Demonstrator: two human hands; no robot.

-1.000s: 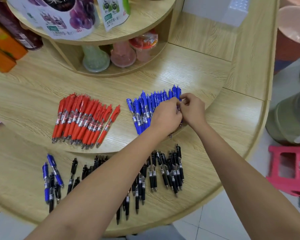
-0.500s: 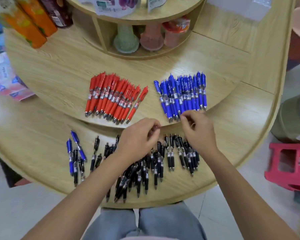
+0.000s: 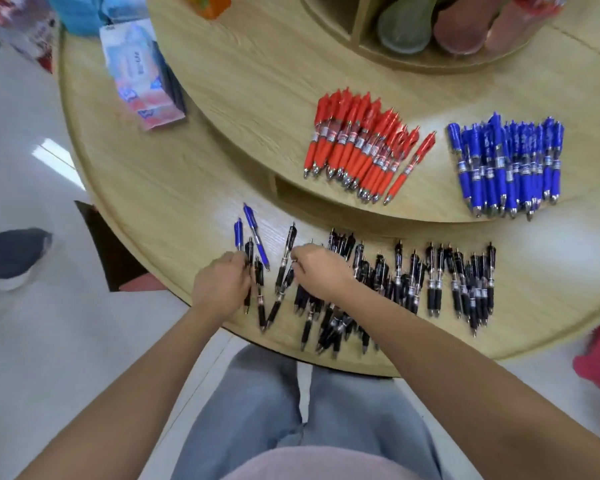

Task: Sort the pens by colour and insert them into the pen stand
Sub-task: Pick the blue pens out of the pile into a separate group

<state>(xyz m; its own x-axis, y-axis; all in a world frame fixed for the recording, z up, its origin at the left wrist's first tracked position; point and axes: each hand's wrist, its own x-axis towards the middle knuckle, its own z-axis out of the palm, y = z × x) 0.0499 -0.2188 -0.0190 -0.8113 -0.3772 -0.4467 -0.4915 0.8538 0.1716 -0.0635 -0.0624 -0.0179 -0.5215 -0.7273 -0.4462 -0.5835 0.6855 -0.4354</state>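
I have both hands down on the lower tier of the counter (image 3: 160,188), at the left end of the black pens (image 3: 413,282). My left hand (image 3: 220,284) has its fingers curled around the lower ends of a couple of pens there, one blue; the blur keeps me from saying how firmly. My right hand (image 3: 317,270) pinches toward a black pen; I cannot tell whether it grips. Two loose blue pens (image 3: 255,237) lie here. The red pens (image 3: 364,150) and the blue pile (image 3: 510,168) sit on the upper tier, too overlapped to count.
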